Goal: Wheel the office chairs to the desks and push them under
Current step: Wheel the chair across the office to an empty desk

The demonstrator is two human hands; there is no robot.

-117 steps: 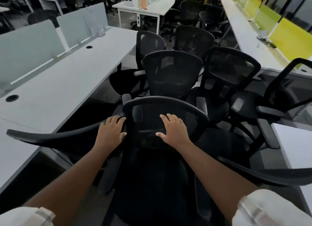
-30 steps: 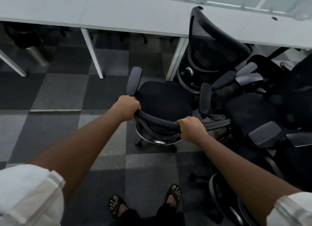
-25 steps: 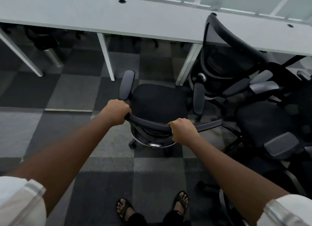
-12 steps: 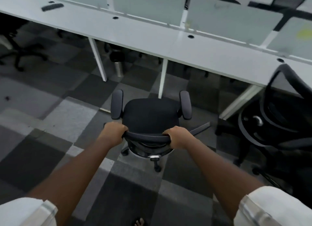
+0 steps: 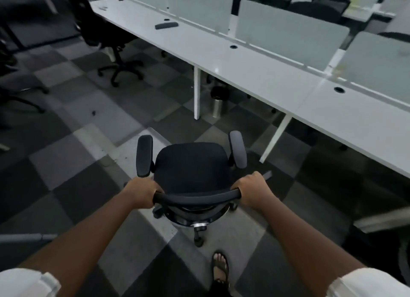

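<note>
A black office chair (image 5: 190, 163) with grey armrests stands on the checkered carpet right in front of me, seen from above and behind. My left hand (image 5: 139, 193) grips the left end of its backrest top rail. My right hand (image 5: 253, 191) grips the right end. The seat faces a long white desk (image 5: 255, 74) that runs diagonally from upper left to right. The chair is out in the aisle, a short way from the desk's edge and white legs (image 5: 197, 92).
Frosted divider panels (image 5: 288, 30) line the desk's far side. A metal bin (image 5: 218, 101) stands under the desk. Another black chair (image 5: 106, 30) sits at the desk's far left end. More chair bases (image 5: 20, 92) are at the left edge. My sandalled foot (image 5: 219, 265) is below the chair.
I have wheeled the chair left along the desk, away from the cluster of chairs, which is now out of view. Both hands keep the same grip on the backrest.
</note>
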